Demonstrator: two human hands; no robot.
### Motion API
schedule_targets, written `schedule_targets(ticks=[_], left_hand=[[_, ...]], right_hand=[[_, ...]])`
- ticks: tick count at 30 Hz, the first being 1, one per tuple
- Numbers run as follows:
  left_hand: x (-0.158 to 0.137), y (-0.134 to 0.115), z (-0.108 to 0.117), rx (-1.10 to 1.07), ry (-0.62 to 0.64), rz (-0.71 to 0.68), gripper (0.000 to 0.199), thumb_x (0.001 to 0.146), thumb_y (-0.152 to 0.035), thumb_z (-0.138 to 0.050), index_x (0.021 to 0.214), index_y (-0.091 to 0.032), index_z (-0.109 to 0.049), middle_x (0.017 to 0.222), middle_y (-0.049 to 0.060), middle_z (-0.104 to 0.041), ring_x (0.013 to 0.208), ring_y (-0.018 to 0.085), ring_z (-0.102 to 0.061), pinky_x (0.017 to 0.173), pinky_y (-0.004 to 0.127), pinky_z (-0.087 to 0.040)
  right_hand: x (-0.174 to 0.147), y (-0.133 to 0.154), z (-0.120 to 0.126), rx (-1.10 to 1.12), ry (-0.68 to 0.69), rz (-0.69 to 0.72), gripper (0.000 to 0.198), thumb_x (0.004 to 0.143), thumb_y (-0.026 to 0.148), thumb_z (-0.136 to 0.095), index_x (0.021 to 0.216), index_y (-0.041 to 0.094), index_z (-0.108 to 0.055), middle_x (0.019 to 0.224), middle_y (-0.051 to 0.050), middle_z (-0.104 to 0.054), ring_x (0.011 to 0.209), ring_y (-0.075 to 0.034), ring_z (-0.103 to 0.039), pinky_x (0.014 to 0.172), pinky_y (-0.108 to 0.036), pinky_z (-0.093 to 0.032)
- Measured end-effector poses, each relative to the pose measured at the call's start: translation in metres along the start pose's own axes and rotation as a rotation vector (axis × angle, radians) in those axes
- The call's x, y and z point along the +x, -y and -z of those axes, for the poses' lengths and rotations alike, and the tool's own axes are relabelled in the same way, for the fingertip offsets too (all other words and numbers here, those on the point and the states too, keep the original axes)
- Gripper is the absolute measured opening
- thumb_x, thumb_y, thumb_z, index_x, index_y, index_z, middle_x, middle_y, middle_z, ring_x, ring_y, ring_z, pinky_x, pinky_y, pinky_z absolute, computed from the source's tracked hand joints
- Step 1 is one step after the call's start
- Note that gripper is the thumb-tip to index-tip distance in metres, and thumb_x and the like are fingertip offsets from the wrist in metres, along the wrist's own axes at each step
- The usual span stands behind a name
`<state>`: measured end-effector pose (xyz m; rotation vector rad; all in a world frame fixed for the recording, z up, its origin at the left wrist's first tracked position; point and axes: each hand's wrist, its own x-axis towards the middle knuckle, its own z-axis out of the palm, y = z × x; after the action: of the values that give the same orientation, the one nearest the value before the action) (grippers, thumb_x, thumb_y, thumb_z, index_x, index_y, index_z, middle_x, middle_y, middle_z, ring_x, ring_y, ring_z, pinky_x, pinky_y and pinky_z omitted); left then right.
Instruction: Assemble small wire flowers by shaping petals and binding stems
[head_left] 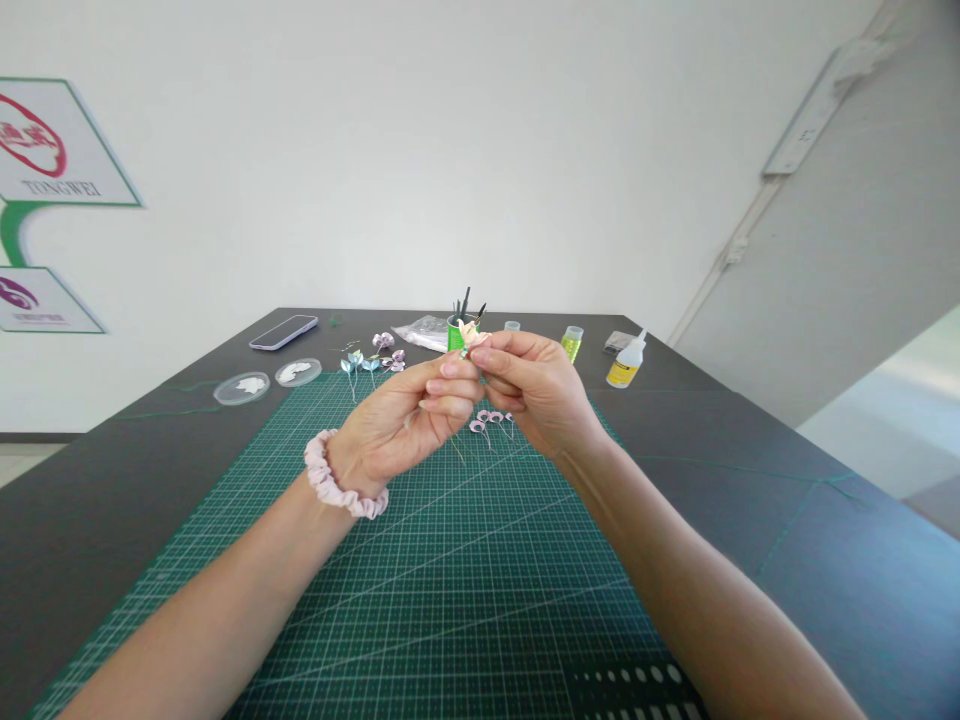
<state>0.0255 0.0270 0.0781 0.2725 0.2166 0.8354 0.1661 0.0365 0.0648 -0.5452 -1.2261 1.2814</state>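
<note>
Held up over the far part of the green cutting mat [420,580] is a small pale pink craft flower [471,336]. My left hand [409,415] pinches it just below the petals with thumb and forefinger; a scrunchie circles that wrist. From the other side, my right hand [536,385] pinches at the same spot, its fingertips meeting the left ones. A bit of green shows at the flower's base, mostly hidden by the fingers. Beneath the hands, several purple petals on wires [491,418] lie on the mat.
Blue wired flowers [360,363] and purple ones [391,350] lie behind my left hand. Two clear dishes [241,388] hold white pieces. A phone [283,332], a green tool cup [453,335], a yellow-green container [572,344] and a glue bottle [627,362] stand or lie farther back.
</note>
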Motion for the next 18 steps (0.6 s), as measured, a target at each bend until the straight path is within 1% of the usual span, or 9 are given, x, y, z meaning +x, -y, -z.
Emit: schedule_targets(ticks=[4,9,15,18], left_hand=[[-0.0004,-0.0001,-0.0003,0.007,-0.021,-0.001,0.022,0.095,-0.004,-0.034,0.087,-0.011,-0.053,0.058,0.000,-0.050,0.042,0.003,-0.048,0.038,0.007,-0.035],[0.0007,-0.0011,0.0005,0.072,-0.033,-0.010,0.022,0.095,-0.005,-0.035,0.086,-0.010,-0.055,0.056,-0.001,-0.050,0.041,0.004,-0.047,0.036,0.009,-0.035],[0.0027,-0.0031,0.0057,0.178,0.050,-0.031,0.025,0.095,-0.003,-0.034,0.083,-0.006,-0.057,0.059,0.001,-0.052,0.042,0.002,-0.048,0.039,0.008,-0.037],[0.0034,-0.0037,0.0077,0.212,0.062,-0.040,0.026,0.095,-0.003,-0.035,0.082,-0.006,-0.057,0.060,0.001,-0.052,0.043,0.002,-0.048,0.040,0.008,-0.039]], right_hand=[[0.0000,-0.0015,0.0021,-0.003,0.009,0.006,0.016,0.064,0.028,-0.080,0.064,0.018,-0.067,0.047,0.008,-0.048,0.038,-0.002,-0.020,0.036,-0.023,-0.011],[-0.0013,-0.0011,0.0033,-0.002,0.015,-0.001,0.017,0.063,0.027,-0.080,0.063,0.018,-0.066,0.048,0.008,-0.050,0.039,-0.002,-0.019,0.036,-0.023,-0.009],[-0.0003,0.0007,0.0020,0.016,0.044,-0.033,0.019,0.062,0.027,-0.081,0.062,0.018,-0.065,0.045,0.010,-0.046,0.038,-0.002,-0.018,0.036,-0.022,-0.008],[0.0000,0.0009,0.0022,0.012,0.047,-0.050,0.020,0.062,0.027,-0.081,0.062,0.018,-0.064,0.045,0.010,-0.047,0.038,-0.002,-0.018,0.036,-0.022,-0.009]])
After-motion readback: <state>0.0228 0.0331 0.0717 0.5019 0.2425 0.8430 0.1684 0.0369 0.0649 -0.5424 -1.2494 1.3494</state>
